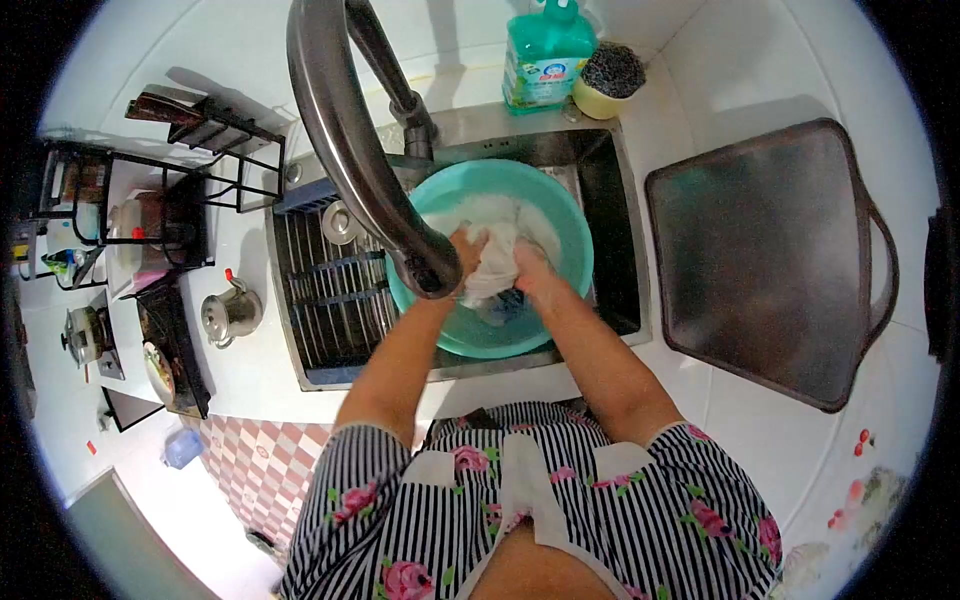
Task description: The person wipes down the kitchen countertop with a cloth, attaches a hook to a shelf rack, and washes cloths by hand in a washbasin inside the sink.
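A turquoise basin stands in the sink, holding sudsy water. In the middle of it a wet white cloth is bunched between my hands. My left hand grips the cloth's left side, partly covered by the tap. On the other side, my right hand has its fingers closed on the cloth. Some dark blue fabric shows in the water below the cloth. Suds and cloth hide several fingertips.
A dark curved tap arches over the basin's left side. A dish rack fills the sink's left part. Behind are a green soap bottle and a scrubber. A large dark board lies right; a metal pot stands left.
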Motion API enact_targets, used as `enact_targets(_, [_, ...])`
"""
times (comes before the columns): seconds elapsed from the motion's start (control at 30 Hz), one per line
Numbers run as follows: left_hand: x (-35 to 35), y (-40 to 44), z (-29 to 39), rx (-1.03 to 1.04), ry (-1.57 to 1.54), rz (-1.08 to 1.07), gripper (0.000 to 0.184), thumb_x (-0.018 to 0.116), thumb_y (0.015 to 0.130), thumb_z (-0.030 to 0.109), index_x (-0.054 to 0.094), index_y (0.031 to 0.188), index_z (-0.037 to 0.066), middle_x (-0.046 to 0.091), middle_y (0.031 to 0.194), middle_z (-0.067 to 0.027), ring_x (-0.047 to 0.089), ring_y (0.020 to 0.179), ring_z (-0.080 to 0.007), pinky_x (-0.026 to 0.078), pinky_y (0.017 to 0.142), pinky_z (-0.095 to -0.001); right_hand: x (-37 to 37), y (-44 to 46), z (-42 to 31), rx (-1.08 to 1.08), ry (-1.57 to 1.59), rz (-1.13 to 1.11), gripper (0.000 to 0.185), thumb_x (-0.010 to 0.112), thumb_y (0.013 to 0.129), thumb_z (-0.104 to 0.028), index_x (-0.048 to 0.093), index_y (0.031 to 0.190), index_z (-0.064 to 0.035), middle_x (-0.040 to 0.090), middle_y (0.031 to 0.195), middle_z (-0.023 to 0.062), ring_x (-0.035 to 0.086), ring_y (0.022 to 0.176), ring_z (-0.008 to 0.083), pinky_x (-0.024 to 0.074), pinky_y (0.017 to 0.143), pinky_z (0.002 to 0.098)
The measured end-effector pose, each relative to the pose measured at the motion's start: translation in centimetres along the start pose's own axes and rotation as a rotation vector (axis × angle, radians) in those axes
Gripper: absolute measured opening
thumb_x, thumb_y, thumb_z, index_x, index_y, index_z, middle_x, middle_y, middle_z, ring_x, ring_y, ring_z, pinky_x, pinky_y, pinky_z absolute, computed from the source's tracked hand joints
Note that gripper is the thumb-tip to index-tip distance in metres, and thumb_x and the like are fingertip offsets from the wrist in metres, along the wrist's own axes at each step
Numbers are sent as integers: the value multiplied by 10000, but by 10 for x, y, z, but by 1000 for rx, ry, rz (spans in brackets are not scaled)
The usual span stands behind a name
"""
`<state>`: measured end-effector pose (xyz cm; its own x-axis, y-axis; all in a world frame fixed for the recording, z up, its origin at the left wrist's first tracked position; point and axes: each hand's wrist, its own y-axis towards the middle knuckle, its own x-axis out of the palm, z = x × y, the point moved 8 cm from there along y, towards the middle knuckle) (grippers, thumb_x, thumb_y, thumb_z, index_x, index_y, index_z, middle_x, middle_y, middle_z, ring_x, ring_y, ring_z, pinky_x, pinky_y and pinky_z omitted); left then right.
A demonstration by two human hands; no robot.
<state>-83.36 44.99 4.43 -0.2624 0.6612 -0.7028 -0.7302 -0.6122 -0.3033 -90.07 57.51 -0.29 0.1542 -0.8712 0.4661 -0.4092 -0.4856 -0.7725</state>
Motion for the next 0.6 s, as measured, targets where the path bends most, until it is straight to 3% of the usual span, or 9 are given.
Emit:
enact_targets(0.07, [-14, 1, -1, 76, 163, 43, 641, 673, 734, 424, 471, 1199, 33, 545, 1112, -229, 506, 1040, -396, 391, 902, -459, 5, -3, -14, -16, -39, -23, 379, 521, 875, -266, 508, 1168, -25, 561, 1116, 116, 531, 1033, 262, 457, 866, 425])
enact_targets(0.23, [-45, -32, 84, 636, -240, 45, 567, 737, 678, 229, 491, 1169, 89, 542, 1123, -174, 482, 1103, -358, 374, 944, -419, 40, -26, -21, 70, -62, -158, 399, 513, 886, -293, 486, 1181, -26, 549, 1117, 109, 526, 1043, 258, 451, 876, 415])
enact_targets(0.3, [-41, -29, 81, 587, -173, -8, 547, 742, 670, 193, 501, 1152, 99, 551, 1126, -156, 520, 1067, -330, 413, 908, -395, 63, -35, -30, 96, -17, -312, 426, 477, 906, -313, 440, 1236, -45, 512, 1187, 109, 502, 1096, 250, 425, 922, 416])
enact_targets(0.33, [-32, -15, 57, 489, -56, -10, 530, 738, 673, 188, 508, 1142, 101, 558, 1127, -150, 543, 1038, -315, 434, 883, -385, 52, -42, -36, 145, -85, -257, 462, 474, 903, -357, 434, 1251, -55, 488, 1228, 105, 477, 1125, 261, 390, 948, 429])
enact_targets(0.4, [-34, 0, 11, 230, -266, 167, 401, 695, 714, 169, 545, 1078, 92, 611, 1033, -127, 616, 878, -288, 498, 764, -364, 39, -67, -39, 244, -316, 8, 483, 472, 902, -372, 425, 1260, -51, 475, 1243, 113, 451, 1153, 272, 375, 957, 444])
enact_targets(0.43, [-38, -6, 24, 226, -327, 144, 395, 693, 713, 177, 553, 1072, 91, 617, 1012, -131, 618, 870, -294, 496, 761, -372, 29, -78, -37, 295, -429, 141, 494, 470, 901, -380, 421, 1264, -49, 469, 1250, 117, 439, 1167, 278, 368, 961, 451])
enact_targets(0.5, [-46, -33, 76, 210, -451, 99, 383, 691, 712, 192, 569, 1060, 90, 631, 971, -138, 622, 853, -305, 494, 755, -387, 18, -56, 10, 387, -196, -36, 498, 490, 891, -376, 422, 1267, -57, 463, 1256, 122, 432, 1172, 280, 365, 961, 449])
enact_targets(0.53, [-26, -47, 88, 180, -210, 45, 414, 690, 702, 214, 573, 1081, 93, 632, 976, -145, 620, 872, -308, 490, 750, -394, 15, -44, 23, 374, -80, -90, 498, 496, 885, -376, 427, 1265, -62, 461, 1257, 122, 435, 1168, 279, 368, 957, 447])
enact_targets(0.6, [-28, -86, 129, 264, -283, 18, 364, 664, 695, 186, 587, 1041, 100, 618, 914, -164, 603, 826, -334, 481, 720, -407, 10, -22, 26, 326, 119, -287, 497, 509, 874, -377, 438, 1260, -72, 458, 1259, 122, 440, 1160, 275, 375, 948, 443])
